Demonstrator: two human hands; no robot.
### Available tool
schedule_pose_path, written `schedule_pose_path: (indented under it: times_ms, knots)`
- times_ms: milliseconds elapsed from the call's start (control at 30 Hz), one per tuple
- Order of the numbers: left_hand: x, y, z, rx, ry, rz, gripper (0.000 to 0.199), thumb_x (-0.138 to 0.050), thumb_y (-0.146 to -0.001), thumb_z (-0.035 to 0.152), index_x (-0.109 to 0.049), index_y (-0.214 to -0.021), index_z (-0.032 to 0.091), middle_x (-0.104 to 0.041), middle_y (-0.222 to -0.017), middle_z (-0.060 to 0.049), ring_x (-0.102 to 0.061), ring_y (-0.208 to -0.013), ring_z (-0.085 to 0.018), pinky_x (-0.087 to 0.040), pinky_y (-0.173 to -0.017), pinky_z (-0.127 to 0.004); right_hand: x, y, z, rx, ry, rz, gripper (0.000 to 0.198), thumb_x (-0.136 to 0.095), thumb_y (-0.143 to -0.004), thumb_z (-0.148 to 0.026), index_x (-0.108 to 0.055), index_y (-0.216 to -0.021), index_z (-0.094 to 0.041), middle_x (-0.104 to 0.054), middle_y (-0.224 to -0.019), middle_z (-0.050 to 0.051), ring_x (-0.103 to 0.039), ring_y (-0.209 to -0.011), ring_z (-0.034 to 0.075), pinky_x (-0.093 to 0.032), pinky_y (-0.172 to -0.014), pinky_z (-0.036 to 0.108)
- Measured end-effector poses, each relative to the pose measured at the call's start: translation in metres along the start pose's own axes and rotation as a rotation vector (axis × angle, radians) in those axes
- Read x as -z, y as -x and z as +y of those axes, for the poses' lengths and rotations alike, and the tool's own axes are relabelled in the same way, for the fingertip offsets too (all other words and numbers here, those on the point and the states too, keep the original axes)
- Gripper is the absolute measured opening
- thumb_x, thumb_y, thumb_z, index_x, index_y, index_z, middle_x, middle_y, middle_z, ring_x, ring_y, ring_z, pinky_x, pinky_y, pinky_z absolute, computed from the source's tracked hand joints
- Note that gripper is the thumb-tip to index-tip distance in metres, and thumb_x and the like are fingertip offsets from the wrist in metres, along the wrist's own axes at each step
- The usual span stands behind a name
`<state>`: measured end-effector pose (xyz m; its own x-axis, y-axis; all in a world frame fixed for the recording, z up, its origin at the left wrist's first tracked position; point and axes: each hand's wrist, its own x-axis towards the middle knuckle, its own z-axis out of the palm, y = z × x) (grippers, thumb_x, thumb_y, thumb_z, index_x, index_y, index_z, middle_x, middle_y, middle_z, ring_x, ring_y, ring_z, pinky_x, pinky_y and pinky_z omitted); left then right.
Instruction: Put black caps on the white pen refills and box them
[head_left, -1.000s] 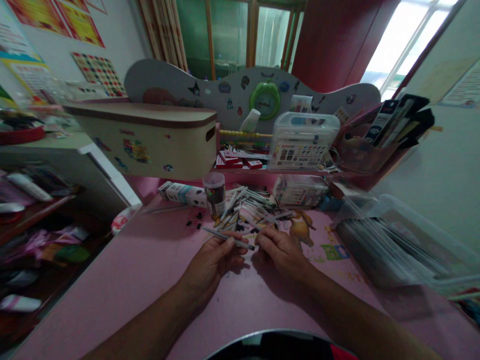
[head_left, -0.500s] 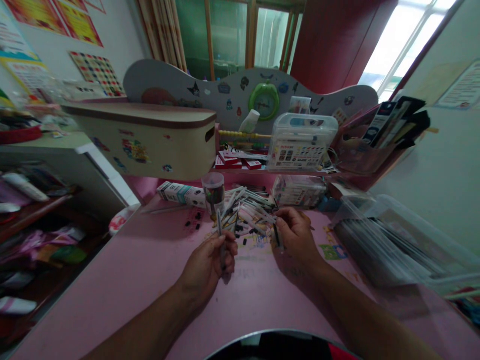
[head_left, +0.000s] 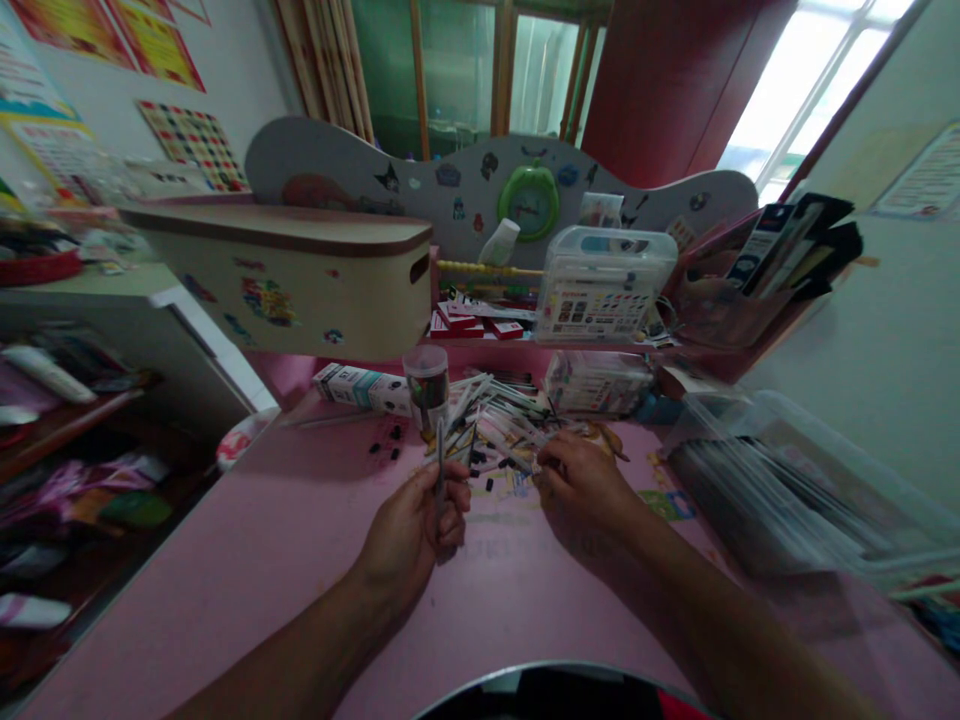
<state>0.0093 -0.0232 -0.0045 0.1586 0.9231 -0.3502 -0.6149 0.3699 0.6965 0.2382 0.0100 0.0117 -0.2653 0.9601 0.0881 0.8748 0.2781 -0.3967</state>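
Note:
My left hand (head_left: 421, 518) is closed around a slim, pale pen (head_left: 440, 470), which stands nearly upright in front of the pile. Beyond both hands lies a loose heap of pen barrels and refills (head_left: 506, 410), mostly white and clear. My right hand (head_left: 581, 485) is at the heap's right front edge with its fingers pinched together. What those fingers hold, if anything, is hidden behind them. Several small black caps (head_left: 395, 453) lie on the pink desk to the left, with a black piece (head_left: 490, 485) between the hands. A clear tub (head_left: 427, 385) with dark contents stands behind the pen.
On the right sits a clear plastic bin (head_left: 840, 440) beside a stack of dark-filled sleeves (head_left: 750, 500). A shelf above the desk holds a cream lidded box (head_left: 300, 290) and a clear carry case (head_left: 604, 290). A long white carton (head_left: 364, 388) lies at the back left.
My right hand has shifted slightly left and turned, and the dark stick seen at its fingers no longer shows. The left hand has hardly moved and still holds the pen.

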Motion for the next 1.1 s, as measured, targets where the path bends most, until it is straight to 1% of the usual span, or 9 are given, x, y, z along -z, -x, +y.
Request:
schedule_pose_path:
  times_ms: [100, 267, 400, 533, 667, 800, 900, 1033, 1100]
  knots:
    - [0.002, -0.001, -0.001, -0.016, -0.009, -0.003, 0.021, -0.052, -0.09, 0.03, -0.064, -0.085, 0.013, -0.058, -0.06, 0.0, -0.037, -0.041, -0.006, -0.03, -0.039, -0.018, -0.004, 0.004, -0.014, -0.069, 0.133, 0.015, 0.021, -0.052, -0.091, -0.024, -0.072, -0.094, -0.018, -0.066, -0.102, 0.009, -0.059, -0.097, 0.022, -0.036, -0.084, 0.032]
    - [0.003, -0.001, -0.002, -0.044, -0.11, -0.044, 0.018, -0.061, -0.085, 0.032, -0.063, -0.087, 0.014, -0.06, -0.06, 0.001, -0.037, -0.04, -0.006, -0.029, -0.038, -0.018, -0.01, 0.004, -0.021, -0.148, 0.295, -0.045, 0.023, -0.052, -0.092, -0.022, -0.073, -0.1, -0.016, -0.067, -0.105, 0.012, -0.06, -0.101, 0.026, -0.037, -0.084, 0.034]
    - [0.003, 0.0, -0.004, -0.011, -0.233, -0.101, 0.019, -0.063, -0.085, 0.034, -0.062, -0.091, 0.016, -0.059, -0.058, 0.003, -0.032, -0.038, -0.005, -0.024, -0.035, -0.017, -0.014, 0.003, -0.019, -0.14, 0.301, -0.052, 0.027, -0.047, -0.097, -0.024, -0.072, -0.102, -0.018, -0.068, -0.106, 0.011, -0.061, -0.1, 0.026, -0.037, -0.08, 0.033]
    - [0.002, 0.003, -0.007, 0.031, -0.314, -0.155, 0.021, -0.063, -0.086, 0.036, -0.061, -0.093, 0.016, -0.058, -0.055, 0.004, -0.027, -0.036, -0.004, -0.017, -0.035, -0.016, -0.014, 0.006, -0.022, -0.086, 0.285, -0.041, 0.022, -0.053, -0.093, -0.025, -0.069, -0.106, -0.02, -0.068, -0.11, 0.011, -0.06, -0.101, 0.026, -0.036, -0.077, 0.032]
    - [0.0, 0.006, -0.009, 0.05, -0.353, -0.186, 0.025, -0.06, -0.088, 0.041, -0.06, -0.092, 0.016, -0.055, -0.051, 0.005, -0.024, -0.035, -0.003, -0.012, -0.036, -0.017, -0.014, 0.01, -0.024, -0.064, 0.212, -0.002, 0.017, -0.054, -0.09, -0.022, -0.067, -0.101, -0.02, -0.068, -0.104, 0.009, -0.06, -0.096, 0.025, -0.035, -0.075, 0.032]
    - [-0.002, 0.009, -0.011, 0.073, -0.373, -0.171, 0.022, -0.06, -0.089, 0.038, -0.061, -0.094, 0.016, -0.052, -0.048, 0.007, -0.027, -0.036, -0.004, -0.021, -0.04, -0.017, -0.012, 0.009, -0.02, -0.033, -0.033, 0.121, 0.019, -0.054, -0.084, -0.016, -0.067, -0.098, -0.018, -0.067, -0.101, 0.009, -0.059, -0.092, 0.022, -0.038, -0.078, 0.032]
    - [-0.004, 0.01, -0.013, 0.08, -0.391, -0.187, 0.02, -0.061, -0.088, 0.035, -0.061, -0.094, 0.016, -0.052, -0.048, 0.006, -0.035, -0.041, -0.006, -0.026, -0.044, -0.017, -0.01, 0.006, -0.018, -0.006, -0.385, 0.175, 0.014, -0.055, -0.081, -0.019, -0.067, -0.088, -0.018, -0.065, -0.089, 0.006, -0.058, -0.083, 0.019, -0.043, -0.073, 0.03]
    - [-0.005, 0.012, -0.016, 0.062, -0.432, -0.227, 0.021, -0.061, -0.088, 0.036, -0.061, -0.092, 0.016, -0.052, -0.05, 0.004, -0.043, -0.047, -0.009, -0.032, -0.048, -0.02, -0.011, 0.006, -0.023, -0.187, -1.033, 0.14, 0.021, -0.061, -0.083, -0.041, -0.06, -0.088, -0.02, -0.057, -0.068, -0.002, -0.051, -0.057, 0.012, -0.041, -0.053, 0.024]
    - [-0.003, 0.012, -0.017, 0.052, -0.452, -0.25, 0.022, -0.06, -0.089, 0.037, -0.062, -0.092, 0.015, -0.052, -0.052, 0.004, -0.043, -0.048, -0.009, -0.033, -0.049, -0.021, -0.013, 0.006, -0.027, -0.262, -1.235, 0.14, 0.028, -0.067, -0.08, -0.046, -0.057, -0.09, -0.022, -0.054, -0.062, -0.005, -0.047, -0.05, 0.01, -0.039, -0.047, 0.021]
